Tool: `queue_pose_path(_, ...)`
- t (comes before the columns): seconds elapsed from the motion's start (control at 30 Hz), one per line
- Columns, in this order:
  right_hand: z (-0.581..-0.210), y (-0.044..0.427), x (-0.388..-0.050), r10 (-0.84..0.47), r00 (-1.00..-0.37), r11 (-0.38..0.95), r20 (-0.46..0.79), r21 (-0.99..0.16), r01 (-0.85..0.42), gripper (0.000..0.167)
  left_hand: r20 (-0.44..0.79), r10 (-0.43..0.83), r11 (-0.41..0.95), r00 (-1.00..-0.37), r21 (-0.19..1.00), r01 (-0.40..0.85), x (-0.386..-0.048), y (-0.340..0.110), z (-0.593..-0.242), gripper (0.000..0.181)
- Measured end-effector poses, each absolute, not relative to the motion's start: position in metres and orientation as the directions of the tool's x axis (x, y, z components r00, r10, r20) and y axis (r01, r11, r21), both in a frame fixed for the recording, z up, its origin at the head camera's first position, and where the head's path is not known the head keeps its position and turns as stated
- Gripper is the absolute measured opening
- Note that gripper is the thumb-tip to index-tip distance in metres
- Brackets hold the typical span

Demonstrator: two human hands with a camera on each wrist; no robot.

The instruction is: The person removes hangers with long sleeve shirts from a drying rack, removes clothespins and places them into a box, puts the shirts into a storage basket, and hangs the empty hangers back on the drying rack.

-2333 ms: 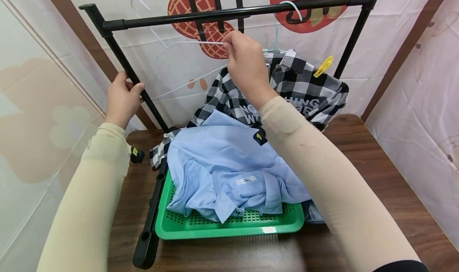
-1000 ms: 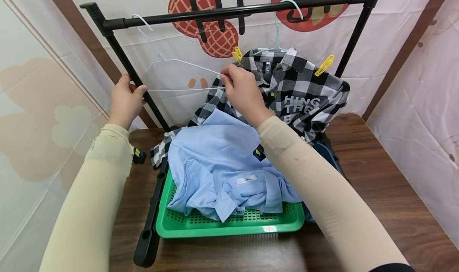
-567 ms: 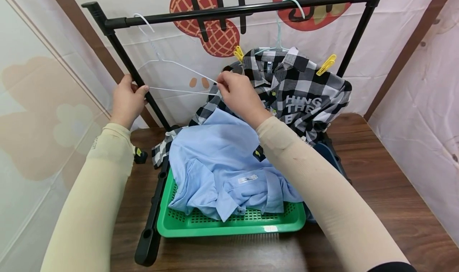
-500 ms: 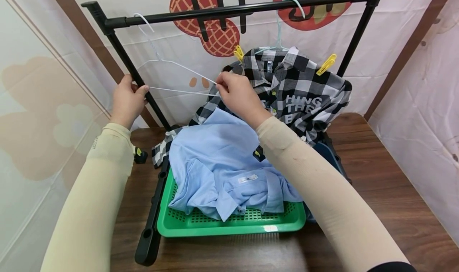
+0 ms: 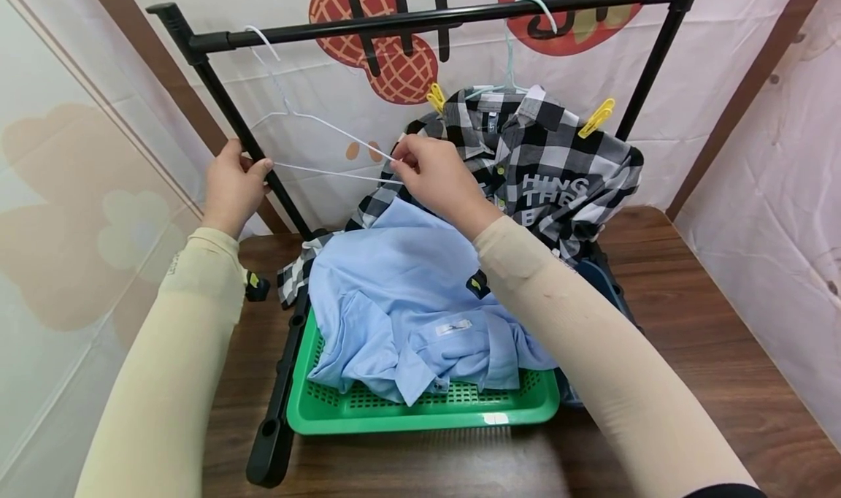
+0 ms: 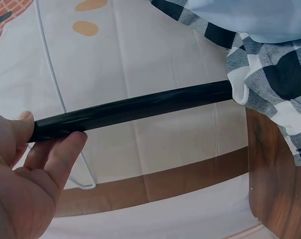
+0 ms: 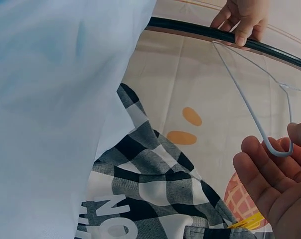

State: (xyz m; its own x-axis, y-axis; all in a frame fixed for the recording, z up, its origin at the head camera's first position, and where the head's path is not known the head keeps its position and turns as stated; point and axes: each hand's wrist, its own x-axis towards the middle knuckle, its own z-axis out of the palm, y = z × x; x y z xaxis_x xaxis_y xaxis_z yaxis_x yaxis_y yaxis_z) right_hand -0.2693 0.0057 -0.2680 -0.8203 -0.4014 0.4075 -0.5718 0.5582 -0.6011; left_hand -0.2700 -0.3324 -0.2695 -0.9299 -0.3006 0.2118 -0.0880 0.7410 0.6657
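We see the left hand (image 5: 235,185), fingers and thumb curled round a black post (image 6: 155,107). To its right, the right hand (image 5: 442,180) pinches the corner of a white hanger (image 7: 243,98), which stretches up and left from those fingertips. Below them, a blue shirt (image 5: 407,264) lies in a green basket (image 5: 420,425).

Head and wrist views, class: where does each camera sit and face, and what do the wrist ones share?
Head: on the head, facing forward-down at the black rack; left grip, right grip and forearms show.
Left wrist: on that wrist, facing the rack's post; left grip shows.
Right wrist: on that wrist, facing the white hanger; both grips show.
Both wrist views share hanger, post, checked shirt.
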Motion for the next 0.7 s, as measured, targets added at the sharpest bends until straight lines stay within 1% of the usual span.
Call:
queue_pose_path(0.13,-0.267,0.006,-0.266,-0.406,-0.812,0.536,0.421,-0.610,-0.584,0.016,0.196,-0.302,0.727,-0.933,0.680,-0.093,-0.269,-0.333,-0.270,0.043)
queue_pose_path(0.37,-0.262,0.013,-0.256,-0.419,-0.781,0.513,0.463,-0.589,-0.625,0.014,0.169,-0.304,0.697,-0.938,0.710,-0.098,-0.270,-0.336,-0.272,0.045)
queue_pose_path(0.57,-0.255,0.026,-0.249,-0.398,-0.774,0.528,0.493,-0.567,-0.632,0.018,0.181,-0.299,0.699,-0.937,0.710,-0.085,-0.272,-0.336,-0.274,0.046)
queue_pose_path(0.7,-0.249,0.035,-0.245,-0.396,-0.756,0.528,0.521,-0.545,-0.652,0.018,0.198,-0.293,0.694,-0.935,0.717,-0.066,-0.273,-0.336,-0.276,0.045)
